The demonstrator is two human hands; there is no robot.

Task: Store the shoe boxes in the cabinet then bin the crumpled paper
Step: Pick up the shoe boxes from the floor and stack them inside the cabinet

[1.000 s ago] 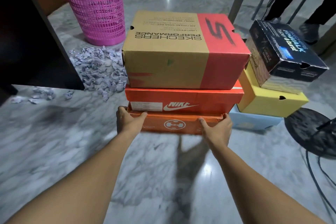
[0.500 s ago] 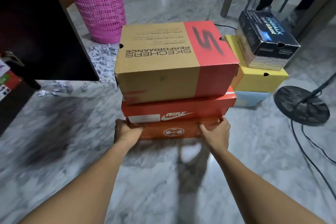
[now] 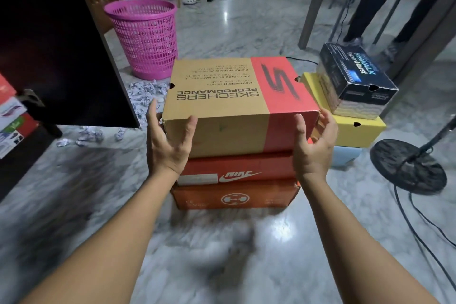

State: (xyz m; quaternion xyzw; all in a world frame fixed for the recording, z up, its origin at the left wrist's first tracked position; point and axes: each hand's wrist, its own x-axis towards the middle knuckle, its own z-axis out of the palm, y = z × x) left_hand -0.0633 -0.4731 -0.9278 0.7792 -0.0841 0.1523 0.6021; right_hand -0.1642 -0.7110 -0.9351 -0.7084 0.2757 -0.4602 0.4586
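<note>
Shoe boxes [image 3: 217, 111] stand stacked between dark cabinet door [image 3: 61, 57] and black stand base [image 3: 408, 166].

The one head view looks forward and steeply down, close above the Skechers box [image 3: 217, 106], with the pink basket [image 3: 144, 37] beyond it to the left.

Matt cardboard Skechers box [image 3: 222, 106], glossy marble floor [image 3: 246, 27], perforated plastic basket [image 3: 145, 39]

Left hand [image 3: 167, 142]: bare, left of tan box [image 3: 217, 106] | right hand [image 3: 313, 148]: bare, right of box | forearms [image 3: 111, 237]: bare
</note>
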